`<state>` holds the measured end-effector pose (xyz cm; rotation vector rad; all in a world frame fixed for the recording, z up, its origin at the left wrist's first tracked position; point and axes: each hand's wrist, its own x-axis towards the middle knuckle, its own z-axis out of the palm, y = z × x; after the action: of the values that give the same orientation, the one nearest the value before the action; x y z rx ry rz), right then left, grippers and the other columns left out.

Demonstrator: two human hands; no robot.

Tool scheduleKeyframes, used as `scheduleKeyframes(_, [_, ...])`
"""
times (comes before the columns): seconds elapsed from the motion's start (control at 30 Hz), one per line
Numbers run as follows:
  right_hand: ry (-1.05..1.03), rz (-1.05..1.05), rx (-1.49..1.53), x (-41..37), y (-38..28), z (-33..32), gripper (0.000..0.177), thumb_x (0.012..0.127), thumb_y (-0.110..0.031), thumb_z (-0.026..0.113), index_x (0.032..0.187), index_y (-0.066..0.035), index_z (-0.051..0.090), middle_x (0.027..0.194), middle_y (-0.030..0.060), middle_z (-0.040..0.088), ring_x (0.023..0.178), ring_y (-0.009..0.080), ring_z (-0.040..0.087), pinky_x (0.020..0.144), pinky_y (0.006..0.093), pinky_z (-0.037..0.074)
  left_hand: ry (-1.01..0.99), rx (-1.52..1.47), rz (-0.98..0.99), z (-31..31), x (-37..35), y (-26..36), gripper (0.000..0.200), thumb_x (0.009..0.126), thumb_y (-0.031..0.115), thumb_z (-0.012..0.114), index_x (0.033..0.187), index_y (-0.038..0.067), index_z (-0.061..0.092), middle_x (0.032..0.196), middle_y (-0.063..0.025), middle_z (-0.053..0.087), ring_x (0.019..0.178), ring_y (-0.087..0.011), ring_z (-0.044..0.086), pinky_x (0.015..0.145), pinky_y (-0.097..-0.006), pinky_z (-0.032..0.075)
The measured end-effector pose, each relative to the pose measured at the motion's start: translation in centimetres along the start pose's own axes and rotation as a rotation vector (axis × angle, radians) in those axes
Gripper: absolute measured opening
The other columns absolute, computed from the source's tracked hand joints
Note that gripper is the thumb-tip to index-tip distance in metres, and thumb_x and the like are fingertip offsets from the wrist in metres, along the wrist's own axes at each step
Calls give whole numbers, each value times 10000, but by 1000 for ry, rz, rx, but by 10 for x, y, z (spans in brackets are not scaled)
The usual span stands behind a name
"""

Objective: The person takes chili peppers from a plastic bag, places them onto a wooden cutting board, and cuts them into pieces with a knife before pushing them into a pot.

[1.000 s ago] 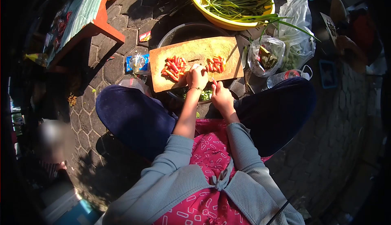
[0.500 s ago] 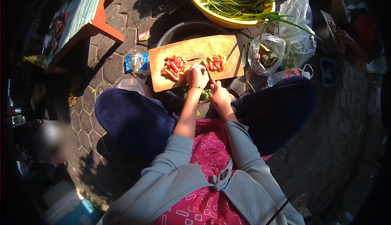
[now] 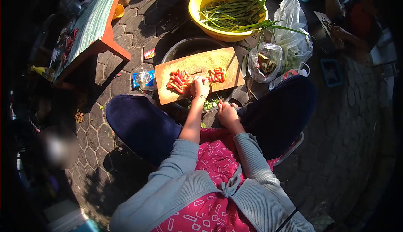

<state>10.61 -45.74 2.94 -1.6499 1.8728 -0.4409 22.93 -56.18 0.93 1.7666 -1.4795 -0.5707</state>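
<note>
A wooden board (image 3: 232, 62) lies across a dark basin (image 3: 184, 46). On its left part is a pile of red chillies (image 3: 179, 81), and a smaller pile of red pieces (image 3: 217, 75) lies further right. My left hand (image 3: 200, 87) is closed on the board between the piles; what its fingers hold is too small to make out. Below the board's front edge, my right hand (image 3: 228, 113) is wrapped round the handle of a knife, its thin blade pointing up toward the board. Chopped green pieces (image 3: 210, 104) show in the basin beneath the board.
Behind the board is a yellow basin (image 3: 195, 6) of long green leaves (image 3: 235, 14). Plastic bags (image 3: 294, 26) and a bottle (image 3: 285, 77) lie at the right. A bench (image 3: 110, 43) with red legs stands left. Another person's hand (image 3: 342, 33) shows at far right.
The knife and my right hand have moved down, away from the board's top and my left hand. The whole view has shifted slightly.
</note>
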Motion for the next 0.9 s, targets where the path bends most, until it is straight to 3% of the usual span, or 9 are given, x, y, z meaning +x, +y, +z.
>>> scheduleKeyframes(0.17, [7, -37, -53, 5, -6, -3, 289, 872, -265, 399, 826, 12, 464, 656, 243, 552, 626, 388, 569, 572, 461, 435, 176, 81, 26, -52, 14, 4, 80, 675, 18, 589, 746, 48, 608, 745, -109, 583, 736, -243, 579, 668, -322, 457])
scheduleKeyframes(0.23, [36, -244, -244, 13, 6, 15, 279, 866, -252, 419, 802, 18, 449, 616, 208, 534, 595, 370, 570, 531, 450, 436, 286, 99, -19, -59, 27, -28, 64, 688, 3, 568, 734, 33, 601, 735, -88, 607, 642, -166, 593, 581, -267, 466])
scheduleKeyframes(0.3, [96, -192, -40, 13, -1, 12, 283, 857, -277, 425, 779, -4, 426, 596, 237, 552, 579, 395, 571, 536, 461, 456, 210, 153, -132, -81, 29, -31, 85, 677, -15, 555, 734, 26, 603, 662, -80, 614, 590, -145, 588, 546, -244, 458])
scheduleKeyframes(0.33, [95, -217, -20, 15, -2, 15, 275, 855, -266, 434, 778, -2, 424, 613, 243, 553, 592, 402, 567, 539, 464, 454, 181, -133, -216, -85, 27, -30, 74, 669, -13, 559, 704, 28, 609, 600, -74, 607, 552, -138, 581, 528, -237, 451])
scheduleKeyframes(0.47, [72, -154, 142, 24, -9, 14, 284, 862, -268, 423, 797, 8, 427, 665, 265, 554, 643, 425, 555, 568, 489, 438, 83, 102, -347, -76, 21, -55, 59, 616, 39, 661, 642, 33, 609, 608, -70, 605, 564, -150, 587, 546, -250, 467])
scheduleKeyframes(0.57, [70, -84, 196, 26, -13, 11, 288, 865, -267, 419, 802, 13, 431, 678, 269, 554, 659, 435, 549, 591, 498, 428, -8, 217, -215, -81, 8, -19, 114, 581, 54, 704, 650, 46, 613, 643, -73, 609, 602, -169, 597, 584, -273, 478])
scheduleKeyframes(0.67, [73, -68, 213, 29, -16, 4, 285, 865, -266, 418, 806, 12, 436, 694, 271, 555, 685, 436, 546, 618, 493, 425, 115, 160, -208, -75, 10, -13, 138, 562, 76, 727, 648, 81, 619, 683, -64, 598, 645, -188, 600, 618, -298, 479])
scheduleKeyframes(0.8, [40, -124, 218, 28, -9, 8, 283, 863, -268, 419, 819, 10, 441, 700, 271, 557, 684, 442, 540, 626, 494, 421, 191, 208, 123, -55, 22, -39, 167, 532, 78, 724, 599, 60, 573, 622, -105, 539, 662, -259, 550, 615, -335, 443])
scheduleKeyframes(0.9, [26, -95, 194, 27, -7, 7, 290, 863, -273, 415, 826, 13, 445, 707, 268, 560, 687, 442, 539, 630, 499, 416, 164, 216, 109, -37, 31, -68, 174, 512, 77, 731, 557, 50, 565, 603, -116, 530, 638, -276, 534, 612, -355, 425])
